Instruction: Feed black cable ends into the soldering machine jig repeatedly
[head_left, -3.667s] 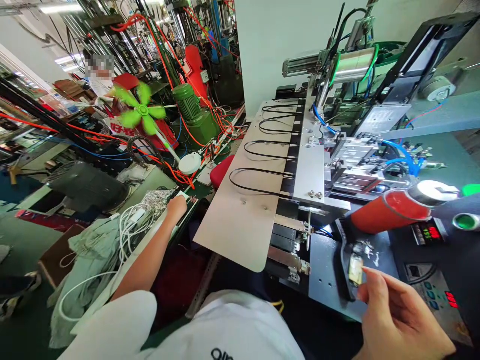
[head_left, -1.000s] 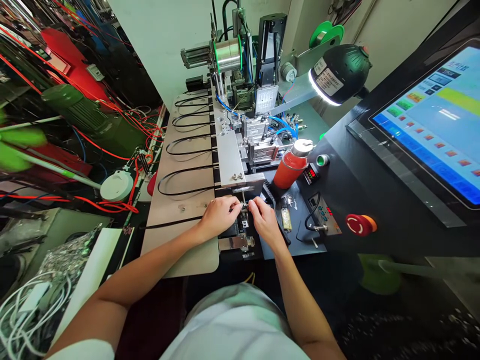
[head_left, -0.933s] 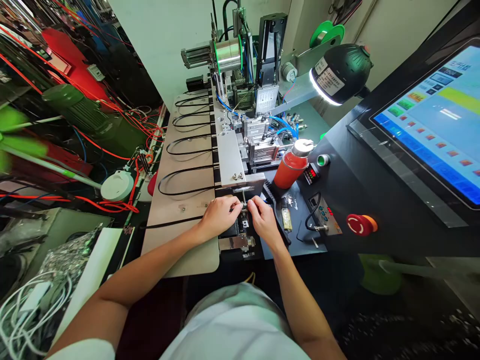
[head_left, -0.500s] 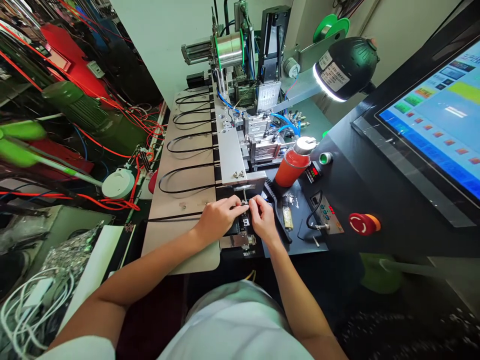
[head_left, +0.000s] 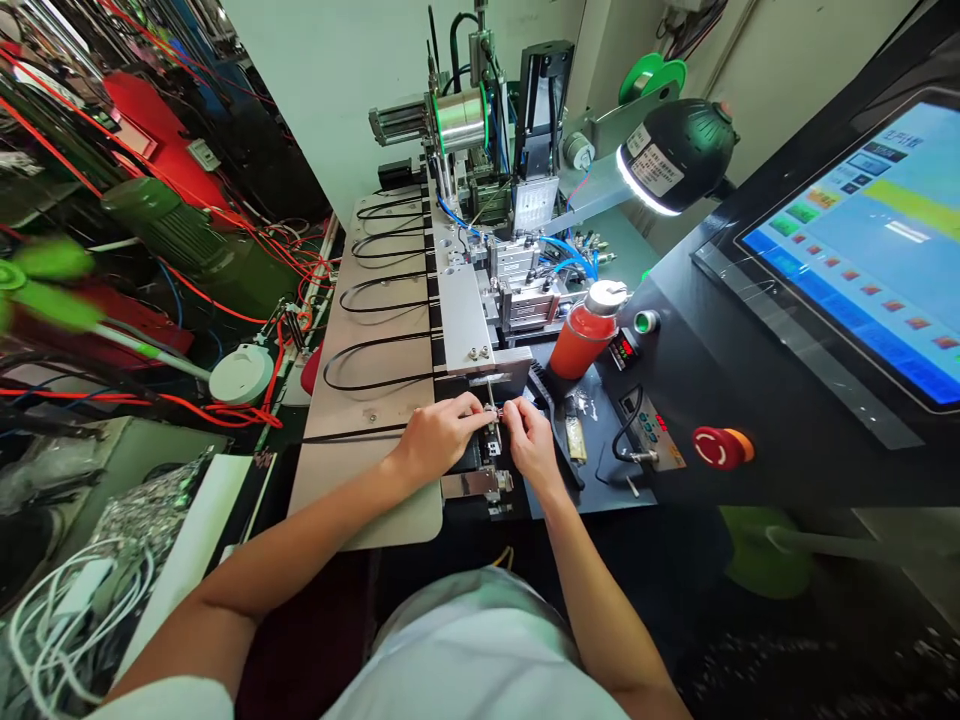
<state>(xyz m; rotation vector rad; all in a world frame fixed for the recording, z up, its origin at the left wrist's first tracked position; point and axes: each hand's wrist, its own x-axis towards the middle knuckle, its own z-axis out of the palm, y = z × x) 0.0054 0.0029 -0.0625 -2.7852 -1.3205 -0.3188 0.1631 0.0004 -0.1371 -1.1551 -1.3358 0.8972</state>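
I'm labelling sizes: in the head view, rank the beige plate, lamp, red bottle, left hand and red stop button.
Largest first:
beige plate
lamp
red bottle and left hand: too alike to rank
red stop button

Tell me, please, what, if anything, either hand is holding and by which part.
It cannot be told: the left hand and right hand meet at the fixture, hiding any hold. A black cable runs to the left hand, its end hidden.

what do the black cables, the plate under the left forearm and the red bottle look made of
Black cables: probably rubber or plastic outside, smooth, from their even, bending curves. Plate: likely metal, satin beige, a thin flat sheet. Red bottle: glossy, showing highlights; plastic, glass or metal, unclear.
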